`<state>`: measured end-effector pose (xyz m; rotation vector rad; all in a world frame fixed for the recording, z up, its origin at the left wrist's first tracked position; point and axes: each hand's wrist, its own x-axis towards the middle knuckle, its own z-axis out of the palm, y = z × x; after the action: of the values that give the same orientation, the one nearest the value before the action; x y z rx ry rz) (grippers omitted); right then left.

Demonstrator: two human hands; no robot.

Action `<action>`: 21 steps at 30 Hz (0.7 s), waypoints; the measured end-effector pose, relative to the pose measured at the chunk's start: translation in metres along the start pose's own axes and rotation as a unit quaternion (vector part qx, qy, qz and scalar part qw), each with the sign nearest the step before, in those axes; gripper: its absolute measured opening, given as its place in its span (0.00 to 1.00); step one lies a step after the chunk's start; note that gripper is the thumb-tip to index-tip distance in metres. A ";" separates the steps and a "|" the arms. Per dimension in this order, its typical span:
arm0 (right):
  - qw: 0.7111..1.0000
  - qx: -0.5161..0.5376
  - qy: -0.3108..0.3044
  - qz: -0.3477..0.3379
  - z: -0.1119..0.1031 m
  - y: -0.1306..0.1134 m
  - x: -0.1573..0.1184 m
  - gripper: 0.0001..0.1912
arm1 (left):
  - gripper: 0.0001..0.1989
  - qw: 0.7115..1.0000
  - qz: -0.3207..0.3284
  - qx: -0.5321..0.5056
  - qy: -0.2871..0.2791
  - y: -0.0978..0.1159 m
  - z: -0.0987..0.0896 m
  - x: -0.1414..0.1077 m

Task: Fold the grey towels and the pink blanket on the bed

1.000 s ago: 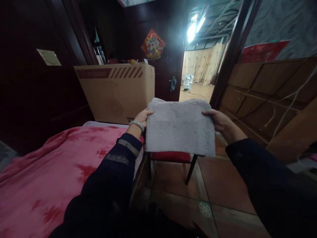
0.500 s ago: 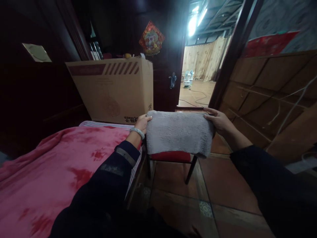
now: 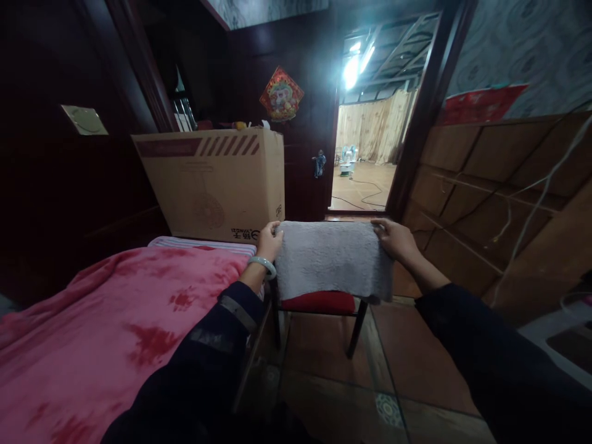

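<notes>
A grey fluffy cloth (image 3: pixel 330 259) hangs spread over the back of a chair with a red seat (image 3: pixel 319 302) and dark legs. At the cloth's upper left corner my left hand (image 3: pixel 269 242), with a pale bangle on the wrist, has its fingers closed on the edge. My right hand (image 3: pixel 395 239) pinches the upper right corner between thumb and fingers. The cloth hides most of the chair's backrest.
A bed with a pink blanket (image 3: pixel 152 308) lies to the left. Behind it stands a large cardboard box (image 3: pixel 208 185). Brown cartons (image 3: pixel 499 160) with loose cables line the right side. Beyond an open doorway stands a fan (image 3: pixel 346 161).
The view has tilted up, so the scene sits lower in the picture. My right hand's fingers have drawn together at the cloth's corner, and my left fingers have curled more around its edge.
</notes>
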<state>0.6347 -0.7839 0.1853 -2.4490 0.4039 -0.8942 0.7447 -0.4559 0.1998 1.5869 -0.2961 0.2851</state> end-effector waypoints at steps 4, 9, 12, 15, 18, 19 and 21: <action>0.997 -0.046 0.023 -0.065 -0.009 -0.014 -0.010 0.18 | 0.12 0.998 0.039 0.048 0.021 0.016 -0.009 -0.004; 0.975 -0.068 0.029 -0.208 0.003 -0.067 -0.010 0.23 | 0.17 0.932 0.229 0.263 -0.094 0.040 0.026 -0.018; 0.960 -0.137 -0.016 -0.245 0.016 -0.091 -0.012 0.25 | 0.20 0.840 0.284 0.427 -0.176 0.044 0.052 -0.026; 0.950 -0.186 -0.069 -0.239 0.023 -0.095 -0.019 0.24 | 0.24 0.773 0.281 0.533 -0.198 0.038 0.061 -0.030; 0.949 -0.196 -0.068 -0.237 0.025 -0.090 -0.024 0.24 | 0.27 0.751 0.296 0.557 -0.198 0.032 0.057 -0.029; 0.949 -0.197 -0.065 -0.236 0.025 -0.089 -0.025 0.24 | 0.28 0.746 0.304 0.558 -0.199 0.030 0.055 -0.028; 0.951 -0.195 -0.065 -0.230 0.025 -0.088 -0.025 0.24 | 0.28 0.741 0.315 0.556 -0.206 0.028 0.051 -0.026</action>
<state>0.6419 -0.6913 0.2043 -3.0211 -0.0578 -0.8892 0.7104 -0.5071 0.2152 2.7148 -1.1940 0.7230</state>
